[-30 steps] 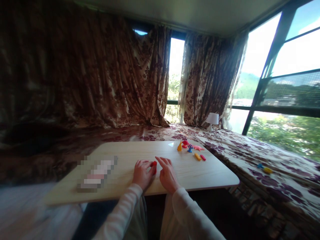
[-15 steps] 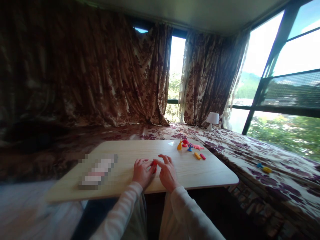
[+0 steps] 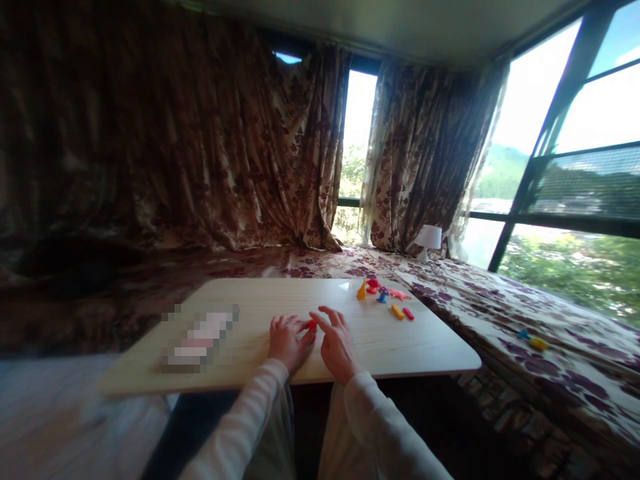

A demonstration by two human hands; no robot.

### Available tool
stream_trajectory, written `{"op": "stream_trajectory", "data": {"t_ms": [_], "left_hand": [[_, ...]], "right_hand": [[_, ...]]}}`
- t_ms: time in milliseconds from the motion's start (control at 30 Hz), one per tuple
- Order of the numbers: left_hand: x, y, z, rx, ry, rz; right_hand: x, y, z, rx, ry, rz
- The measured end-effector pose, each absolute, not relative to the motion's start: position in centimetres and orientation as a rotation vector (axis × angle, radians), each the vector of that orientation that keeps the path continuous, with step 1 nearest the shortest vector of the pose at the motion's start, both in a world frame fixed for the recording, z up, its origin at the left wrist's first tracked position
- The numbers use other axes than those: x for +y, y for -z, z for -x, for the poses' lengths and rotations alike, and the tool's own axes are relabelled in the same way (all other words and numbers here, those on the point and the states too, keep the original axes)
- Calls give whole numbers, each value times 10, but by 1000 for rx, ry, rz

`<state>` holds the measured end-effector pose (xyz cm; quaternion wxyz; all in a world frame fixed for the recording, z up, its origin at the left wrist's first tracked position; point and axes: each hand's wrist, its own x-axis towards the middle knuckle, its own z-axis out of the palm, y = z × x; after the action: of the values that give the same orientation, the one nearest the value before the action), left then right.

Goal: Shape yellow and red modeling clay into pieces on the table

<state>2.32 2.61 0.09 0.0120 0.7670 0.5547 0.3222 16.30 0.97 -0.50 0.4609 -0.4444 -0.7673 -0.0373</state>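
A small red piece lies on the light wooden table near its front edge. My left hand rests on the table with its fingers curled against the red piece. Just to the right is my right hand, fingers spread and slightly raised, its forefinger reaching toward the same piece. Both arms wear pale long sleeves.
Several small coloured toy pieces lie at the table's far right. A blurred-out flat object sits on the left of the table. Floral bedding surrounds the table, with a small white lamp by the curtains and two small pieces on the right.
My right hand has lifted its fingers off the table and spread them. The red piece shows less between my hands. The view has shifted slightly.
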Motion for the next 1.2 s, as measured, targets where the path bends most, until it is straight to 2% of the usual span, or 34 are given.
{"op": "stream_trajectory", "data": {"t_ms": [1200], "left_hand": [[24, -3, -23, 1784, -894, -2390]], "right_hand": [[6, 2, -162, -1914, 107, 1148]]}}
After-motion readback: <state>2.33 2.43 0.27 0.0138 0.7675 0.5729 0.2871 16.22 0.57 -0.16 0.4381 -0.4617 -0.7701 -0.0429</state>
